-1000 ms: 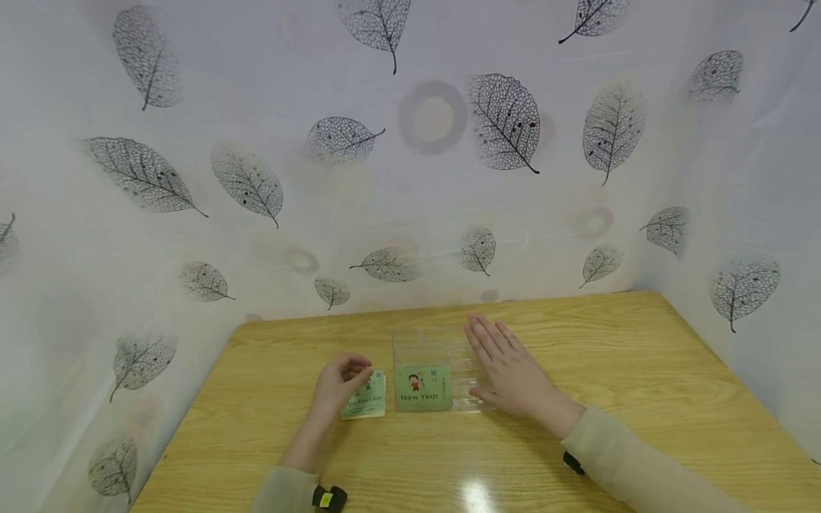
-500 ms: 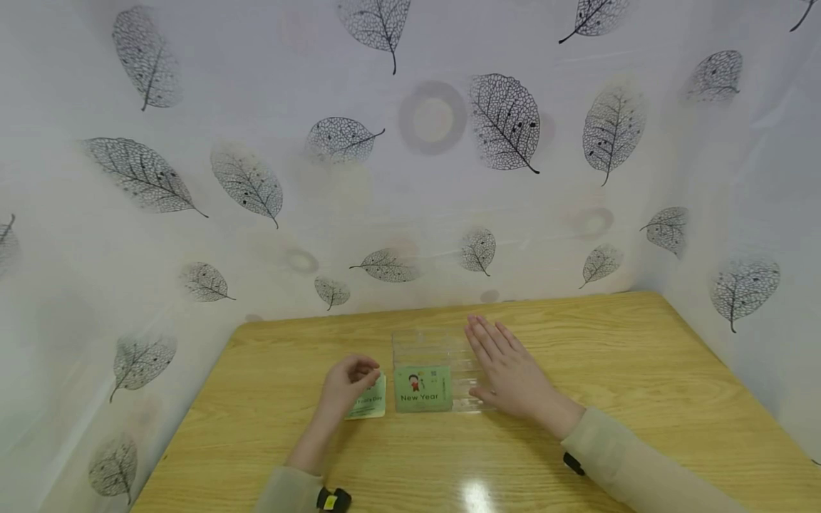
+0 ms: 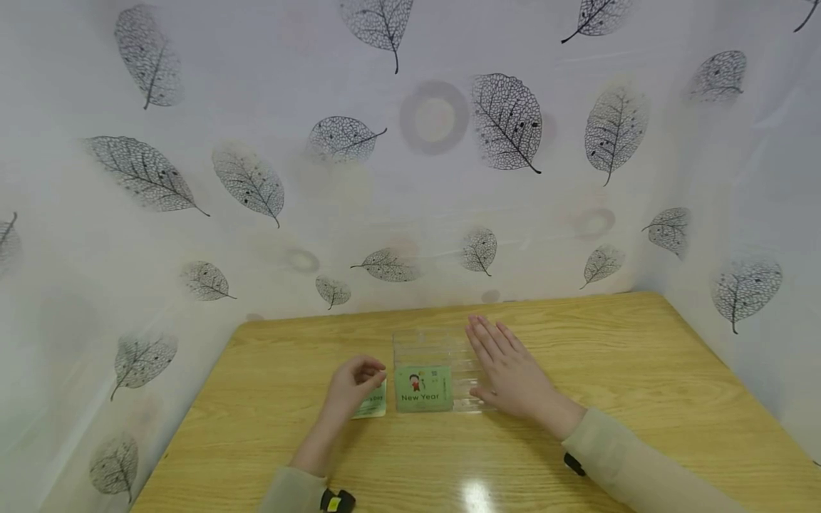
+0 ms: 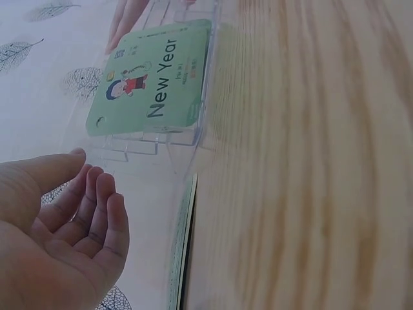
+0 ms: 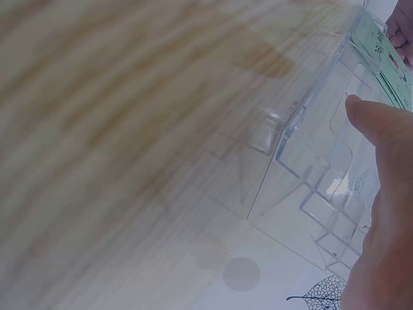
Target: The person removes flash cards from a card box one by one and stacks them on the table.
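Observation:
A clear plastic card holder stands on the table with a green "New Year" card in its left compartment. My right hand lies with straight fingers over the holder's right part, thumb at its clear wall in the right wrist view. To the left of the holder, a small stack of green cards lies on the table, partly hidden under my left hand. In the left wrist view the left hand's fingers are loosely bent with nothing between them, beside the stack's edge.
The wooden table reaches back to a white curtain printed with leaves, which also runs along both sides. Dark straps sit at the wrists.
My left hand has moved slightly to the right, toward the holder, covering more of the card stack. My right hand and the holder have stayed in place.

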The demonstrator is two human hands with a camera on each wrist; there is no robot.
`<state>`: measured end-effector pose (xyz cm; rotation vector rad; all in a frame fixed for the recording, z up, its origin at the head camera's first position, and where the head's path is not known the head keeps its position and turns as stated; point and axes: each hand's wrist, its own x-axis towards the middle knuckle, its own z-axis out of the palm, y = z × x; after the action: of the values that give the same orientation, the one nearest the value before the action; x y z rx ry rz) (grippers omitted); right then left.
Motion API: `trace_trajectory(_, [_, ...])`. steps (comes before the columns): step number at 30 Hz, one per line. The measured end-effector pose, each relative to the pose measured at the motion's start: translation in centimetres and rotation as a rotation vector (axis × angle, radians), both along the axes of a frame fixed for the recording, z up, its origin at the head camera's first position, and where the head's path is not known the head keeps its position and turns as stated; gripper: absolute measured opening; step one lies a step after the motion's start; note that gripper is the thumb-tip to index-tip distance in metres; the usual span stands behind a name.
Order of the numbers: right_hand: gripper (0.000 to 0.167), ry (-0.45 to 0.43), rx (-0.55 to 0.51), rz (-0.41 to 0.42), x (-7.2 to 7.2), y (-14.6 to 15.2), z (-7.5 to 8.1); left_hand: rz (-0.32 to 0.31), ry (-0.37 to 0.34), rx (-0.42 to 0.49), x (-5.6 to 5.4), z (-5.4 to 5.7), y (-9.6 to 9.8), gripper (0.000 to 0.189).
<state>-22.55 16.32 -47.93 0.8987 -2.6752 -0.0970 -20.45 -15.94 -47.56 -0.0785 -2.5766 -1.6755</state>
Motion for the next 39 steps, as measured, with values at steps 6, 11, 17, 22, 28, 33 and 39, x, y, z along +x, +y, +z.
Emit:
trace_trajectory(6, [0.113, 0.013, 0.005, 0.002, 0.0, 0.1, 0.0, -0.02, -0.005, 0.014, 0.1, 0.1, 0.3, 0.011])
trace_trajectory(11, [0.112, 0.014, 0.004, 0.003, 0.0, 0.1, 0.0, -0.031, 0.004, 0.013, 0.0, -0.1, 0.4, 0.011])
trace_trajectory(17, [0.113, 0.021, 0.007, 0.004, -0.1, 0.1, -0.2, -0.036, 0.003, -0.007, -0.3, -0.3, 0.7, 0.009])
trace_trajectory(22, [0.113, 0.022, 0.006, 0.003, -0.1, 0.2, -0.3, -0.034, -0.003, -0.019, -0.5, -0.5, 0.9, 0.009])
trace_trajectory(28, [0.113, 0.015, 0.003, 0.005, -0.1, 0.2, -0.2, -0.043, -0.006, -0.022, -0.5, -0.3, 1.2, 0.009])
trace_trajectory(33, [0.113, 0.008, 0.002, 0.002, 0.0, 0.1, -0.1, -0.044, -0.015, -0.018, -0.5, -0.3, 1.4, 0.01])
trace_trajectory(39, [0.113, 0.012, 0.004, 0.004, 0.0, 0.2, -0.1, -0.052, -0.014, -0.033, -0.5, -0.4, 1.5, 0.009])
